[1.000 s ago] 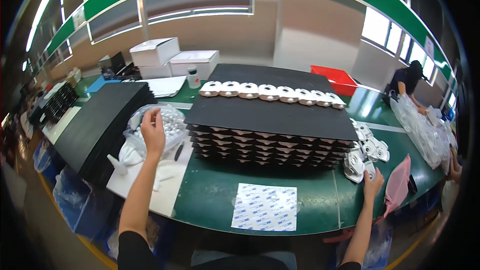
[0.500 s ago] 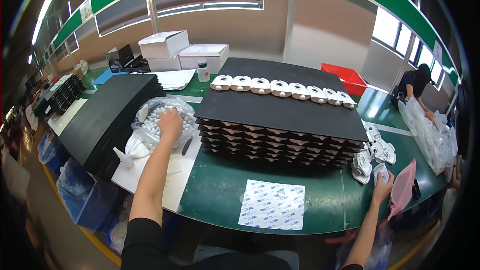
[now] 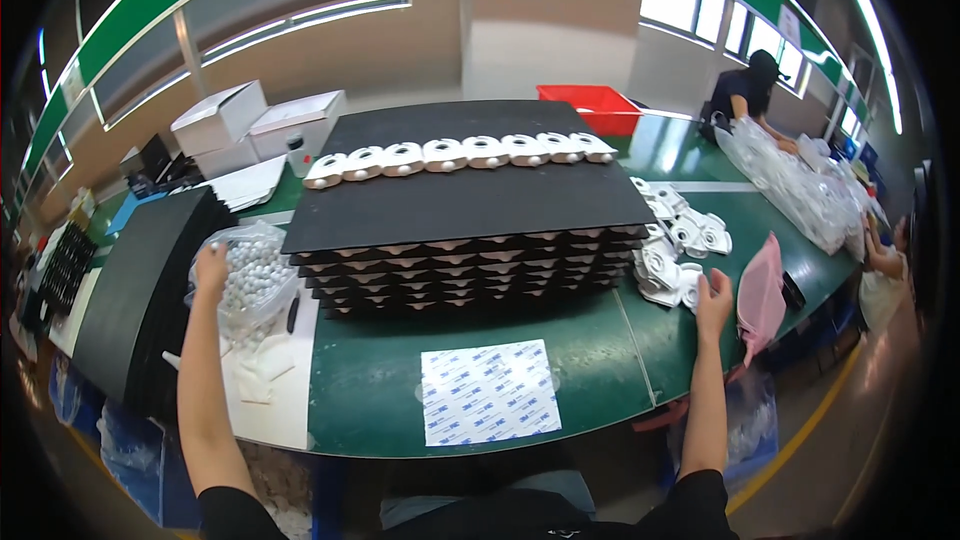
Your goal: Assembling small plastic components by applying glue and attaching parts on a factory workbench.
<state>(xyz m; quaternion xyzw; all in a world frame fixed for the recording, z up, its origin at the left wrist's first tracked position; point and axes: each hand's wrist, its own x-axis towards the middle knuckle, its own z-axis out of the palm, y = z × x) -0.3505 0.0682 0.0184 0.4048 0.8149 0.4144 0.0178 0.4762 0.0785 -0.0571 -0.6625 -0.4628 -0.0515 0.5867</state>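
Loose white parts: a pile (image 3: 659,262) lies on the right part of the green desk (image 3: 375,365), just beside the right side of the stack of black boards (image 3: 480,202).
Right hand: the hand (image 3: 712,308) is at the near edge of that pile, fingers curled; whether they pinch a part or merely stand beside one, I cannot tell.
White balls: a heap (image 3: 255,285) fills a clear bag (image 3: 265,231) toward the desk's left end, near the stack's left side.
Left hand: the hand (image 3: 209,268) is at the bag's left rim, fingers bent; a pale spot shows at the tips (possibly a ball, too small to be sure), so I cannot tell whether the grip is closed on anything.
Step in hand: probably gathering, one hand at the parts and the other at the balls.
Next move: it seems to call for a sure pinch on each side, with the part kept clear of its neighbours.
Row on top: eight white parts (image 3: 443,155) run from the top board's left edge to its right edge.
Near edge of desk: a printed white sheet (image 3: 490,392) lies before the stack.
Right edge: a pink bag (image 3: 762,290) lies beyond the right hand.
Far edge: a red bin (image 3: 590,112) stands behind the stack.
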